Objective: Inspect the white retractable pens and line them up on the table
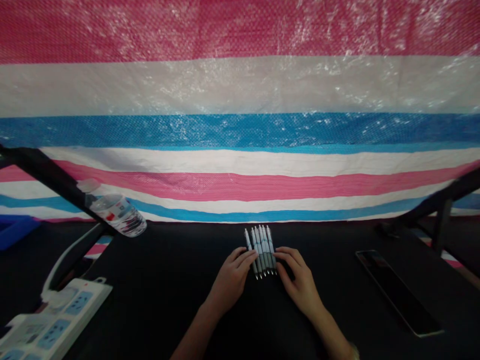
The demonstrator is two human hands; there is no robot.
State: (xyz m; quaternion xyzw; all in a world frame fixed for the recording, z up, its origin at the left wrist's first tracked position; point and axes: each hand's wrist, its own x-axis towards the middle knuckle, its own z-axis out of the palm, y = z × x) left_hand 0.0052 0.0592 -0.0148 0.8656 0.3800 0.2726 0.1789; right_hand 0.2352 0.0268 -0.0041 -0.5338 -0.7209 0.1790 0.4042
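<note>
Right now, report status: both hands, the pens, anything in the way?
Left hand, right hand touching pens from both sides. Pens lying on black table. Phone off right, apart.

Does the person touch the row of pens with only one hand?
No, the left hand and the right hand both touch opposite sides of the pens.

Our left hand [229, 281] and right hand [300, 286] touch either side of a tight row of pens [261, 250] on the black worktop [168, 260]. A phone [397, 292] lies at 3 o'clock, a power strip [56, 320] at 8 o'clock, and a plastic water bottle [118, 215] at 10 o'clock.
</note>
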